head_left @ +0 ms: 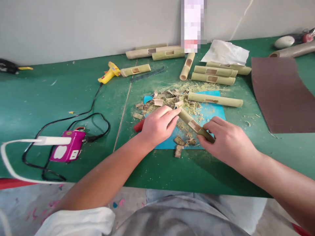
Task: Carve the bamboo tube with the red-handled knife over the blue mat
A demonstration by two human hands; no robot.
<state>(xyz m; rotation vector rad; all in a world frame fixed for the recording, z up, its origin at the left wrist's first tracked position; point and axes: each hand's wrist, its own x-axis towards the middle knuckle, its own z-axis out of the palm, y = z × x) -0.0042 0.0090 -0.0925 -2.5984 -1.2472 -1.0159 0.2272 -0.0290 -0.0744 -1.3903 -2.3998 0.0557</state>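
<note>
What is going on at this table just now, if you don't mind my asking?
A person is handling a bamboo tube with an opening cut in its side. The right hand grips its near end, while the left hand is at the far end, a mostly hidden red object showing beside it. Under the hands, a blue sheet is strewn with chips and shavings. More cut tubes lie farther back on the green table.
</note>
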